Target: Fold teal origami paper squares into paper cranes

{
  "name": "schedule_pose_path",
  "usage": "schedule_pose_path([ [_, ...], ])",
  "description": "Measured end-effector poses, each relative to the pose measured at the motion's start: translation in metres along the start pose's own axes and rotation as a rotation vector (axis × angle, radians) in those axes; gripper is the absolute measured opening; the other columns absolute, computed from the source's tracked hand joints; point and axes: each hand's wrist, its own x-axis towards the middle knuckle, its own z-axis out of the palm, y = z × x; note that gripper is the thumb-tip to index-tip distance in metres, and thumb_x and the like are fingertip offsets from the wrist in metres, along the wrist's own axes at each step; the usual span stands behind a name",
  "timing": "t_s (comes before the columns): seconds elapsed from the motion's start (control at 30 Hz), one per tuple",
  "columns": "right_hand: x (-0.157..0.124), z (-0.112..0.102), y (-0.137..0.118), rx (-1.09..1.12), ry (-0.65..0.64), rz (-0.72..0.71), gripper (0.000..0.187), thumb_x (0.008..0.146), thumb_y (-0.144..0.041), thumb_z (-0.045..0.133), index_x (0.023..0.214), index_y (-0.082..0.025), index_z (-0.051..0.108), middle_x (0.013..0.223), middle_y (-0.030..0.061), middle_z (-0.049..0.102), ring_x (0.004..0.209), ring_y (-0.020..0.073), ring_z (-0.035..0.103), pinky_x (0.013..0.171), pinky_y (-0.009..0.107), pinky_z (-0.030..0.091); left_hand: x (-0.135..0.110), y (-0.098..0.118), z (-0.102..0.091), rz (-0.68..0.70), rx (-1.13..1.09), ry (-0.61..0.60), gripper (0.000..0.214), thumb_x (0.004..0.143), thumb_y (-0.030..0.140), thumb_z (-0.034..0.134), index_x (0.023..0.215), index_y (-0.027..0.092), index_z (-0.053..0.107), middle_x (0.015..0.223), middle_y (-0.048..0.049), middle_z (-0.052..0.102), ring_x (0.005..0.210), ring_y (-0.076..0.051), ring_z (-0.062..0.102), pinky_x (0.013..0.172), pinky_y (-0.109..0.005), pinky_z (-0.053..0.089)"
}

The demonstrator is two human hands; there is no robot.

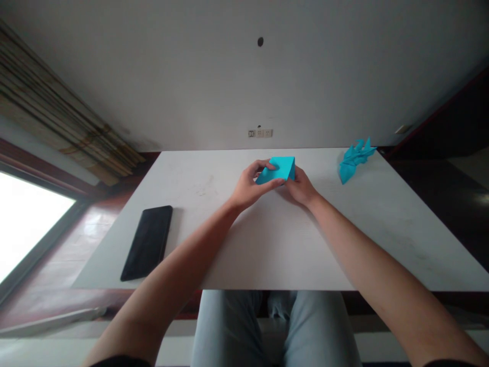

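Observation:
A folded sheet of bright blue paper is held up over the far middle of the white table, a flap bent down along its right side. My left hand grips it from the left, with the thumb along the near edge and fingers at the upper left. At the paper's right side is my right hand, closed on it; most of its fingers are hidden behind the sheet. Several folded blue paper pieces with pointed ends lie in a cluster at the table's far right.
A black tablet or phone-like slab lies on the left of the white table. Behind the table rises a grey wall with sockets. A striped curtain hangs at the left, beside a bright window.

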Motion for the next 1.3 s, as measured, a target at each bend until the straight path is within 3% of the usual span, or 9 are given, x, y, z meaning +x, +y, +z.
schedule_pose_path([
  [0.1, 0.000, -0.002, 0.001, -0.042, 0.040, -0.038, 0.053, 0.088, -0.072, 0.091, 0.122, -0.032, 0.082, 0.131, 0.0064, 0.085, 0.124, 0.0342, 0.077, 0.114, 0.056, 0.061, -0.002, 0.002, -0.001, 0.048, 0.026, -0.032, 0.064, 0.077, 0.065, 0.104, 0.119, 0.024, 0.077, 0.147, -0.0150, 0.078, 0.139, -0.033, 0.073, 0.119, -0.048, 0.054],
  [0.23, 0.002, -0.006, 0.002, -0.082, 0.094, -0.041, 0.052, 0.084, -0.077, 0.092, 0.105, -0.030, 0.081, 0.105, 0.0039, 0.084, 0.102, 0.0313, 0.078, 0.103, 0.054, 0.064, -0.003, 0.006, -0.001, 0.084, 0.037, -0.058, 0.060, 0.083, 0.062, 0.102, 0.125, 0.025, 0.080, 0.165, -0.0186, 0.069, 0.154, -0.037, 0.066, 0.124, -0.050, 0.053],
  [0.5, 0.002, -0.002, -0.005, -0.058, 0.125, -0.017, 0.054, 0.081, -0.079, 0.093, 0.099, -0.030, 0.080, 0.102, 0.0027, 0.082, 0.098, 0.0294, 0.076, 0.098, 0.049, 0.066, -0.003, 0.012, -0.002, 0.172, 0.100, 0.006, 0.042, 0.094, 0.060, 0.093, 0.117, 0.026, 0.083, 0.147, -0.0153, 0.077, 0.141, -0.032, 0.073, 0.120, -0.050, 0.057],
  [0.7, 0.003, -0.001, 0.002, -0.075, 0.108, -0.047, 0.052, 0.083, -0.076, 0.094, 0.102, -0.031, 0.077, 0.105, 0.0036, 0.077, 0.102, 0.0293, 0.072, 0.097, 0.048, 0.064, -0.006, 0.013, -0.005, 0.140, 0.187, -0.032, 0.047, 0.089, 0.060, 0.097, 0.117, 0.026, 0.082, 0.161, -0.0176, 0.068, 0.151, -0.036, 0.065, 0.113, -0.050, 0.062],
  [0.87, 0.001, -0.002, 0.001, -0.148, 0.096, -0.092, 0.050, 0.086, -0.076, 0.091, 0.100, -0.031, 0.074, 0.101, 0.0039, 0.071, 0.095, 0.0273, 0.066, 0.089, 0.045, 0.061, -0.006, 0.015, -0.005, 0.194, 0.199, -0.059, 0.039, 0.096, 0.059, 0.091, 0.111, 0.025, 0.078, 0.168, -0.0194, 0.064, 0.162, -0.040, 0.057, 0.130, -0.059, 0.049],
  [0.93, 0.001, -0.003, -0.004, -0.182, 0.071, -0.118, 0.046, 0.087, -0.072, 0.091, 0.094, -0.030, 0.073, 0.100, 0.0039, 0.067, 0.092, 0.0265, 0.063, 0.084, 0.043, 0.059, -0.005, 0.016, -0.005, 0.225, 0.195, -0.073, 0.040, 0.095, 0.058, 0.092, 0.110, 0.024, 0.076, 0.162, -0.0192, 0.067, 0.156, -0.038, 0.062, 0.128, -0.056, 0.049],
  [1.1, 0.003, -0.003, -0.014, -0.212, 0.055, -0.156, 0.033, 0.085, -0.058, 0.091, 0.088, -0.030, 0.074, 0.095, 0.0046, 0.065, 0.091, 0.0274, 0.060, 0.077, 0.041, 0.053, -0.003, 0.018, -0.004, 0.271, 0.244, -0.015, 0.045, 0.089, 0.058, 0.096, 0.111, 0.025, 0.074, 0.124, -0.0113, 0.076, 0.119, -0.028, 0.073, 0.107, -0.043, 0.057],
  [1.3, 0.002, -0.002, -0.019, -0.210, 0.076, -0.123, 0.037, 0.091, -0.057, 0.086, 0.083, -0.028, 0.066, 0.087, 0.0007, 0.065, 0.085, 0.0229, 0.058, 0.082, 0.040, 0.052, -0.005, 0.013, -0.003, 0.147, 0.160, 0.066, 0.047, 0.098, 0.064, 0.085, 0.119, 0.024, 0.073, 0.118, -0.0087, 0.079, 0.109, -0.025, 0.074, 0.104, -0.041, 0.057],
])
